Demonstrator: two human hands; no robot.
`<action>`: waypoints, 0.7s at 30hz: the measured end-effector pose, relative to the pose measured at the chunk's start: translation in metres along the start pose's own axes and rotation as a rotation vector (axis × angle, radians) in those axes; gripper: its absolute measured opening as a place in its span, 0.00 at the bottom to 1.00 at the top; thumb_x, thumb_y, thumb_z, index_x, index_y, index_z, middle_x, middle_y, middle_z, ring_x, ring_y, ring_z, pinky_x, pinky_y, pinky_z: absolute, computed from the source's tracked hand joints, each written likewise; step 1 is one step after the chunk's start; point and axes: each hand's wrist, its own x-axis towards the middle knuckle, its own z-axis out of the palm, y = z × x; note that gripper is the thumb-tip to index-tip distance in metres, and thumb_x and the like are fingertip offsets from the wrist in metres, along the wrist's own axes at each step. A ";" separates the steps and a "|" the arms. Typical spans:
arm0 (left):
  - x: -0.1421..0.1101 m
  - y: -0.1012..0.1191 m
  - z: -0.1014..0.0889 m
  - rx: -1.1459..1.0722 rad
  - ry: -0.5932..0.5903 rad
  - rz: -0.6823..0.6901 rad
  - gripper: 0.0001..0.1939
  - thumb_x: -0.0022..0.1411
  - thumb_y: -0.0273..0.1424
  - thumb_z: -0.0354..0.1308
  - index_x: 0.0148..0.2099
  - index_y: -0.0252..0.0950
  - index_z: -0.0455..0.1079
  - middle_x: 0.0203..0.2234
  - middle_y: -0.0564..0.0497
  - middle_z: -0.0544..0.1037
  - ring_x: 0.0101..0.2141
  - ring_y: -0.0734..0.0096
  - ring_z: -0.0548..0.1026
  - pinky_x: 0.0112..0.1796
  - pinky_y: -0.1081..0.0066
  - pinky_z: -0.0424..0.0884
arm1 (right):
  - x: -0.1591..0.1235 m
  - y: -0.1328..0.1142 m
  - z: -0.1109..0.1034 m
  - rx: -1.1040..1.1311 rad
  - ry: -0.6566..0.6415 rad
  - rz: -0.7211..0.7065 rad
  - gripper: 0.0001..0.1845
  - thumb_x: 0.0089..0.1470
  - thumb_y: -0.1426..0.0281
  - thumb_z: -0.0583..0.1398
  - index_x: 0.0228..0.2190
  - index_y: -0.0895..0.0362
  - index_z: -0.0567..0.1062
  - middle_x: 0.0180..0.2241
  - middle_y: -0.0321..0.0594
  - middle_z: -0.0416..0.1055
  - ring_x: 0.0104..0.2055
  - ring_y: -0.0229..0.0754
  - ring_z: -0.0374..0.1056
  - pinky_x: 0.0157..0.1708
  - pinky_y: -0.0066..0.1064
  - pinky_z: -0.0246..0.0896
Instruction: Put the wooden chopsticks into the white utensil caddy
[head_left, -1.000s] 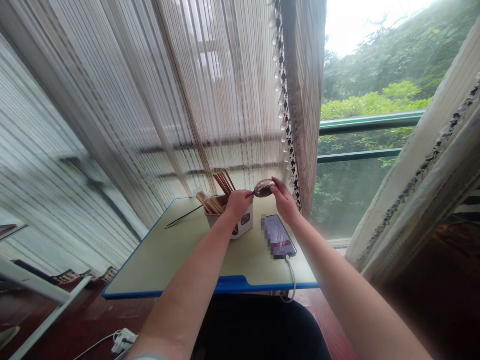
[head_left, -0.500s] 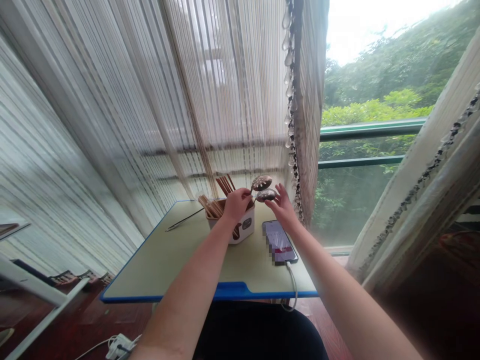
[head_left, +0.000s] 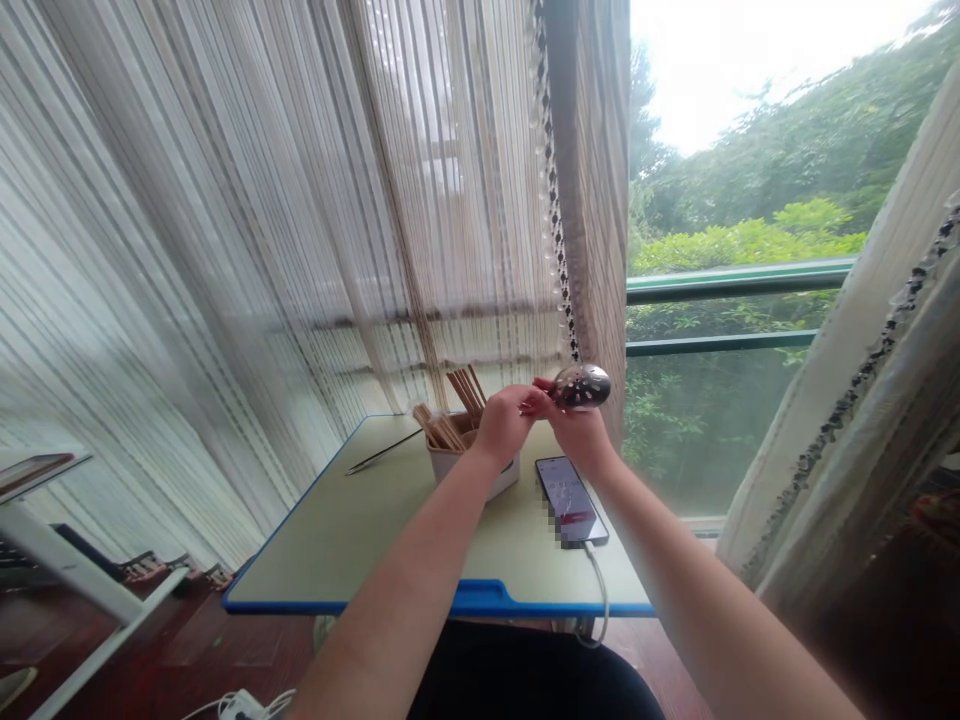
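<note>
Over the back right part of the table, my left hand (head_left: pixel 504 424) and my right hand (head_left: pixel 576 434) meet, both closed around the handle end of a metal slotted spoon (head_left: pixel 583 386). Its pierced, shiny head sticks out to the right above my right hand. Only one spoon head shows clearly; whether a second lies behind it I cannot tell. Below my left hand stands a whitish utensil holder (head_left: pixel 442 466), partly covered by my forearm. Wooden chopsticks (head_left: pixel 444 430) and darker brown chopsticks (head_left: pixel 468 392) stand in it.
A phone (head_left: pixel 571 502) with a white charging cable (head_left: pixel 600 585) lies on the blue-edged table (head_left: pixel 360 540). A thin dark stick (head_left: pixel 384 452) lies left of the holder. Striped curtains (head_left: pixel 300 200) hang behind, beside a window on the right.
Both hands have moved right and closer together, away from above the holder. Two spoon heads showed apart before; now one shows. My right hand's spread fingers have closed. The view has shifted slightly.
</note>
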 end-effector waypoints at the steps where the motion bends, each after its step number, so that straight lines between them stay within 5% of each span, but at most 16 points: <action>1: 0.000 -0.002 0.004 -0.071 -0.010 -0.026 0.07 0.57 0.29 0.57 0.37 0.35 0.74 0.32 0.48 0.78 0.33 0.71 0.75 0.37 0.71 0.71 | 0.001 0.000 0.000 0.041 0.016 0.024 0.20 0.46 0.55 0.62 0.34 0.58 0.76 0.33 0.44 0.74 0.36 0.44 0.70 0.37 0.38 0.66; 5: -0.002 -0.020 0.015 -0.282 0.003 -0.186 0.09 0.55 0.28 0.58 0.40 0.33 0.73 0.35 0.46 0.78 0.35 0.70 0.76 0.38 0.71 0.72 | 0.003 -0.006 -0.009 0.080 0.067 0.048 0.19 0.42 0.55 0.64 0.30 0.58 0.77 0.29 0.42 0.75 0.31 0.42 0.70 0.34 0.36 0.67; 8: -0.002 -0.037 0.018 -0.120 0.099 -0.362 0.11 0.54 0.23 0.55 0.41 0.32 0.72 0.35 0.45 0.78 0.36 0.69 0.76 0.39 0.69 0.71 | 0.002 -0.017 -0.023 0.025 0.144 0.007 0.18 0.43 0.56 0.64 0.30 0.58 0.76 0.30 0.42 0.75 0.33 0.43 0.70 0.37 0.36 0.66; 10: 0.000 -0.048 0.019 0.050 0.036 -0.424 0.13 0.52 0.22 0.55 0.42 0.33 0.72 0.34 0.45 0.78 0.36 0.67 0.75 0.40 0.67 0.70 | 0.000 -0.023 -0.033 -0.018 0.154 0.007 0.17 0.44 0.56 0.63 0.30 0.57 0.77 0.31 0.42 0.75 0.34 0.42 0.70 0.38 0.36 0.65; 15: 0.002 -0.069 0.018 0.047 -0.238 -0.392 0.16 0.50 0.22 0.55 0.42 0.35 0.73 0.32 0.49 0.78 0.34 0.69 0.75 0.35 0.72 0.69 | 0.000 -0.022 -0.061 -0.118 0.130 0.014 0.17 0.46 0.55 0.62 0.30 0.57 0.76 0.27 0.40 0.74 0.29 0.41 0.69 0.36 0.35 0.64; 21: -0.001 -0.076 0.018 0.030 -0.262 -0.377 0.10 0.54 0.29 0.56 0.39 0.35 0.74 0.31 0.49 0.79 0.32 0.69 0.75 0.36 0.70 0.69 | 0.008 -0.024 -0.087 -0.159 0.212 -0.010 0.17 0.46 0.55 0.62 0.29 0.58 0.76 0.25 0.39 0.73 0.25 0.39 0.68 0.30 0.33 0.65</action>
